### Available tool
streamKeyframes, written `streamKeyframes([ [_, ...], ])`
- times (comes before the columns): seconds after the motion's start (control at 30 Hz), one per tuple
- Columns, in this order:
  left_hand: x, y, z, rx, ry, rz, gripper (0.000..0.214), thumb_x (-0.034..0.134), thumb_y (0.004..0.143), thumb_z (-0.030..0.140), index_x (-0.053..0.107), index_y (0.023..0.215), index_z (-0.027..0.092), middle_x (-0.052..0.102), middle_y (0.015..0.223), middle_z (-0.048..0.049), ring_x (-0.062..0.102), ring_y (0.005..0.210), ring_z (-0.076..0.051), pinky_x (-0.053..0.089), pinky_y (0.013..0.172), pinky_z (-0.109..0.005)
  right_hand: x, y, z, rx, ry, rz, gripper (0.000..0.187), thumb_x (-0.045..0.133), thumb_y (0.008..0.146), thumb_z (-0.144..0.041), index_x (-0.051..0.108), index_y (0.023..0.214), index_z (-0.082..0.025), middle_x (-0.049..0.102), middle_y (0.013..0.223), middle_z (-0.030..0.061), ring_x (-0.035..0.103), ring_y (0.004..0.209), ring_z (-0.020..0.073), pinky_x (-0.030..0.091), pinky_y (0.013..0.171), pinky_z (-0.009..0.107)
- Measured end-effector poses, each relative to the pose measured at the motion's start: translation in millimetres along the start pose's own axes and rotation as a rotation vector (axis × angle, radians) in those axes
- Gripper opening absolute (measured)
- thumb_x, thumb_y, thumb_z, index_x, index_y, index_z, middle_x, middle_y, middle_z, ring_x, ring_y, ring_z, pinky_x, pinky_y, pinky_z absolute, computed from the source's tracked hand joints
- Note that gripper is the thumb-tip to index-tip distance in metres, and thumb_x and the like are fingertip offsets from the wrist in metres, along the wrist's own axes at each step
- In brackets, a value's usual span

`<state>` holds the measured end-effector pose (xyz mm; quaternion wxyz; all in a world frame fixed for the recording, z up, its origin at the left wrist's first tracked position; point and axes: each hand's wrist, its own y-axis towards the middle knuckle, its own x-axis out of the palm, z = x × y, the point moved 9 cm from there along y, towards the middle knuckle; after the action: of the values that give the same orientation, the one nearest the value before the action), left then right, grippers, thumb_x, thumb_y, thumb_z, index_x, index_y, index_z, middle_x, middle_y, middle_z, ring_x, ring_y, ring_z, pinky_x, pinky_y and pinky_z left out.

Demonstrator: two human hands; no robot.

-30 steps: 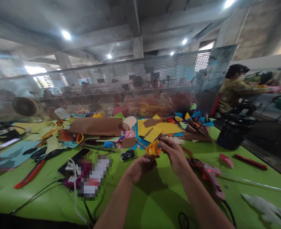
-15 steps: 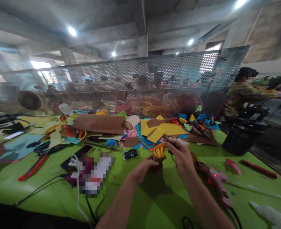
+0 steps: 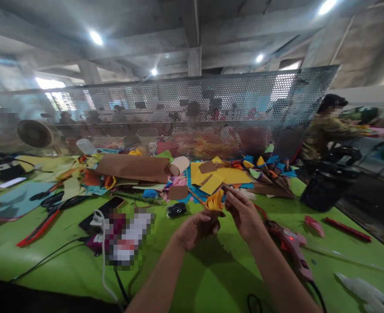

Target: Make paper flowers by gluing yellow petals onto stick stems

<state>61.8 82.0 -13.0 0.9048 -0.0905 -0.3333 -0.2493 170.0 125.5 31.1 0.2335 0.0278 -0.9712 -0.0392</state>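
My left hand (image 3: 196, 230) is closed around a small brown paper cone, its wrapped lower part mostly hidden by my fingers. Pleated yellow paper (image 3: 214, 201) fans out of the cone's top. Just to the right, my right hand (image 3: 244, 214) is pinched, fingertips close to the yellow folds. A small dark tip shows at those fingers, too small to name. On the green table to the right lies a pink hot glue gun (image 3: 294, 250) with a red light lit. A small black plastic packet (image 3: 176, 209) rests beyond my left hand.
Yellow sheets (image 3: 234, 174), brown paper (image 3: 135, 168) and scraps cover the table's back. Several finished-looking paper cones (image 3: 272, 167) lie at back right. Red-handled scissors (image 3: 41, 226), a phone (image 3: 102, 213) and a white cable (image 3: 103, 261) lie left. A black bin (image 3: 328, 187) and a person (image 3: 325, 130) are right.
The view has shifted slightly. The cone and yellow pleats have tilted a little in my left hand, and my right fingertips have moved slightly along their edge.
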Motion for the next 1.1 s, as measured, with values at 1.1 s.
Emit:
streamKeyframes([
  [1.1, -9.9, 1, -3, -0.004, 0.286, 0.179, 0.051, 0.081, 0.063, 0.029, 0.064, 0.109, 0.014, 0.071, 0.082, -0.0061, 0.06, 0.073, -0.016, 0.04, 0.071, -0.027, -17, 4, 2, -0.094, -0.164, 0.122, 0.036, 0.088, 0.058, -0.043, 0.077, 0.086, -0.022, 0.07, 0.076, 0.0022, 0.05, 0.058, 0.013, 0.037, 0.054, 0.027],
])
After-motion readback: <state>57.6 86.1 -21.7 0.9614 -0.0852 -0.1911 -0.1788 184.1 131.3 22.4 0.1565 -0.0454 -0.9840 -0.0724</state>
